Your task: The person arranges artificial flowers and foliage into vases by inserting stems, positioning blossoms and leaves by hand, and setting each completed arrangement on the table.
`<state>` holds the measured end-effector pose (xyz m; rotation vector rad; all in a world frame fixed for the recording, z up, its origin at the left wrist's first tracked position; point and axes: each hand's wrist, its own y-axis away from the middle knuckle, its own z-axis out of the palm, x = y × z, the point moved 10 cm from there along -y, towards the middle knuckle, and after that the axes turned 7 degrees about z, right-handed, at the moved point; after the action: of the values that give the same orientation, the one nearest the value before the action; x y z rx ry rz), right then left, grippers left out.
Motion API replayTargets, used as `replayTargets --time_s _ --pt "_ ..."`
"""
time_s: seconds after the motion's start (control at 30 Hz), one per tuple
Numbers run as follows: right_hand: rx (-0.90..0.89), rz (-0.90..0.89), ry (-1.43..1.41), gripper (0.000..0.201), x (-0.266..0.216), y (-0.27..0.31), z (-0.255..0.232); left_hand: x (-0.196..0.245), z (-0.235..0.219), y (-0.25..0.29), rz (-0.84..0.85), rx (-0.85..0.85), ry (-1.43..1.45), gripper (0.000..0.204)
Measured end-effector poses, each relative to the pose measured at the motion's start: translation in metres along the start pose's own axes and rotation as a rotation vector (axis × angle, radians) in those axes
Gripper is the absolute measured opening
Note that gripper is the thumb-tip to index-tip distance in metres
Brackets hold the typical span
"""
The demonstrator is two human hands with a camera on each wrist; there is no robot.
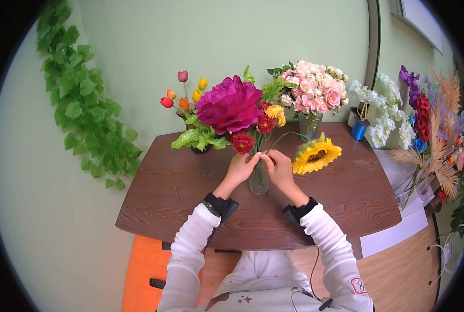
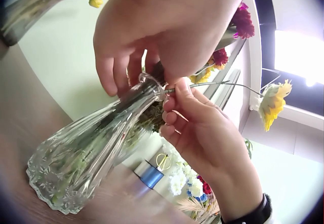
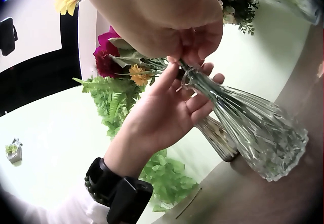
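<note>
A clear ribbed glass vase (image 1: 259, 184) stands on the table, holding a bunch with a large magenta peony (image 1: 229, 106), small red flowers (image 1: 242, 142), yellow-orange blooms (image 1: 276, 114) and green leaves. My right hand (image 1: 280, 170) pinches the thin green stem (image 2: 223, 83) of a sunflower (image 1: 316, 156) at the vase mouth; its bloom leans out to the right. From the other side, my left hand (image 1: 240, 169) holds the bunched stems just above the rim, thumb in front and fingers behind the neck (image 3: 188, 77). Both thumbs nearly meet there.
Behind stand tulips (image 1: 183, 76) and a vase of pink roses (image 1: 317, 93). A blue container (image 1: 360, 130) with white blossoms is at the back right. A loose stem (image 1: 171, 179) lies on the brown table (image 1: 190, 221). More artificial flowers (image 1: 424, 119) crowd the right side.
</note>
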<state>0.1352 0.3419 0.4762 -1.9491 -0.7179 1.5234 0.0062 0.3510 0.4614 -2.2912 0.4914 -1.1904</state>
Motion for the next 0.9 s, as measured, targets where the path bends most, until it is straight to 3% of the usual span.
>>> replayTargets --time_s 0.07,0.13,0.27,0.33,0.4,0.47,0.53,0.57,0.63,0.7,0.73,0.8,0.87,0.9 --pt "-0.004 -0.001 0.003 0.017 0.000 0.001 0.001 -0.007 0.004 0.002 0.012 -0.022 0.056 0.042" --pt "-0.033 0.010 0.023 0.016 0.001 0.001 0.006 -0.005 0.009 0.008 -0.118 -0.083 0.363 0.035" --pt "-0.019 -0.121 0.107 0.016 -0.006 0.003 0.011 0.012 0.005 0.013 -0.037 -0.152 0.383 0.030" --pt "-0.067 -0.074 0.146 0.010 0.003 0.004 0.018 0.011 0.006 0.014 -0.047 -0.184 0.340 0.026" --pt "0.124 -0.383 0.294 0.015 -0.022 0.015 0.013 0.006 0.008 0.015 -0.050 -0.158 0.423 0.024" --pt "0.129 -0.303 0.197 0.016 -0.001 0.015 0.014 0.003 0.008 0.015 -0.048 -0.132 0.505 0.023" --pt "0.073 -0.385 0.325 0.020 -0.028 0.013 0.014 0.010 0.003 0.013 0.026 -0.155 0.259 0.020" --pt "0.019 -0.347 0.440 0.020 -0.037 0.010 0.016 0.007 0.005 0.013 0.026 -0.154 0.258 0.020" --pt "0.011 -0.273 0.390 0.019 -0.027 0.006 0.018 0.003 0.008 0.012 0.002 -0.084 0.442 0.021" --pt "0.090 -0.195 0.349 0.015 -0.020 0.000 0.008 0.005 0.004 0.013 -0.023 -0.109 0.322 0.022" --pt "0.112 -0.168 0.241 0.013 -0.021 -0.003 0.004 0.005 0.003 0.014 -0.049 -0.134 0.201 0.023" --pt "0.025 0.106 -0.125 0.011 0.006 -0.013 0.008 0.007 0.003 0.014 -0.024 -0.120 0.216 0.025" --pt "0.011 0.138 -0.111 0.009 0.002 -0.014 0.004 0.008 0.002 0.014 -0.001 -0.109 0.231 0.027" --pt "0.024 0.044 -0.027 0.008 -0.003 -0.014 0.004 0.003 0.003 0.015 -0.045 -0.143 0.161 0.024"
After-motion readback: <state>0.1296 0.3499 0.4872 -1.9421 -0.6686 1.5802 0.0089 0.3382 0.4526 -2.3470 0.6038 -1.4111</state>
